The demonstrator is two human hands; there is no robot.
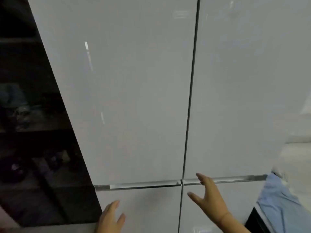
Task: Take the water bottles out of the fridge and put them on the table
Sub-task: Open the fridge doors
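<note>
A glossy white four-door fridge (134,98) fills the view, all its doors closed. A dark vertical gap (190,115) splits the upper left and right doors. A chrome handle strip (143,186) runs along the bottom edge of the upper doors. My right hand (210,197) is raised with fingers spread, its fingertips at the strip under the upper right door. My left hand (111,217) hovers flat and empty before the lower left door. No water bottles or table are visible.
Dark shelving (33,132) with dim objects stands left of the fridge. A light blue cloth or sleeve (282,204) sits at the lower right beside a white surface (296,157).
</note>
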